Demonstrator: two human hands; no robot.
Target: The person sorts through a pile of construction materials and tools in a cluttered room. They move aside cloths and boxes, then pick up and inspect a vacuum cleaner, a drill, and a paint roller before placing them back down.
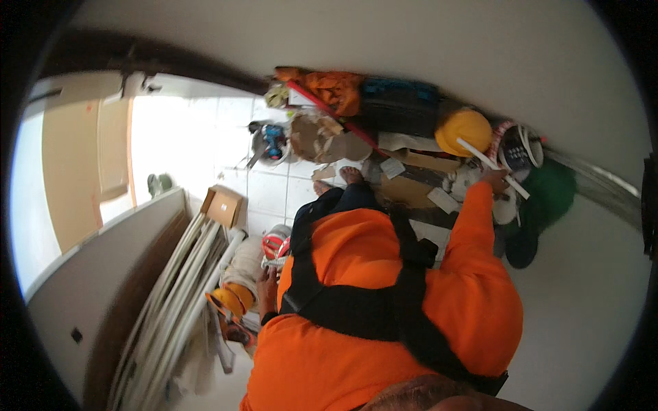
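My right hand (495, 179), stretched out to the right, is closed round a short white strip (473, 152) that looks like plastic trunking. The strip slants across in front of a yellow hard hat (463, 132) and a dark-and-white bucket (519, 147). At my left side hangs my left hand (266, 291), its fingers stretched out and apart with nothing seen in them. Close to those fingertips is a red-and-white object (276, 244); whether they touch it I cannot tell.
Long white pipes (175, 301) lean along the low wall on the left, by an open cardboard box (223, 205). Ahead stand a bucket with a blue power drill (273, 139), a dirty tub (312, 139) and a black toolbox (399, 104). Green cloth (552, 195) lies at right.
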